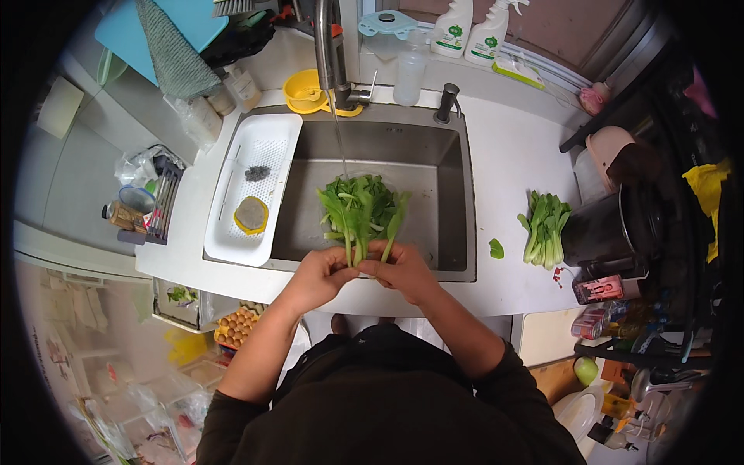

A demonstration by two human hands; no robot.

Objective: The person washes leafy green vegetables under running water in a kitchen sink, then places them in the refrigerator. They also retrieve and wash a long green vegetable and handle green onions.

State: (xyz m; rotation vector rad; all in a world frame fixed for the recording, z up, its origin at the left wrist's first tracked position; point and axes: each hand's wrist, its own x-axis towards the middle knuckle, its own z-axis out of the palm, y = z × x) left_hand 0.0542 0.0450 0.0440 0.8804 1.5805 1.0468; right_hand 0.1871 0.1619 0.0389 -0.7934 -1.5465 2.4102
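Over the front of the steel sink [372, 139], my left hand [322, 276] grips the pale stems of leafy greens [356, 224]. Close beside it, my right hand [398, 270] holds a separate green leaf stalk [396, 224] between thumb and fingers. Behind the hands, more loose greens [372, 189] lie in what looks like a clear bowl in the sink; the bowl is mostly hidden. A thin stream of water runs from the faucet [325, 52] onto them. On the counter to the right lie a bunch of greens [545, 229] and a single torn leaf [496, 249].
A white drain basket [254, 139] with a scouring pad [257, 173] and a round yellow-edged sponge [251, 215] spans the sink's left side. A yellow strainer [303, 93] and soap dispenser [447, 104] stand behind. A dark pot [593, 229] and a phone [598, 289] are at right.
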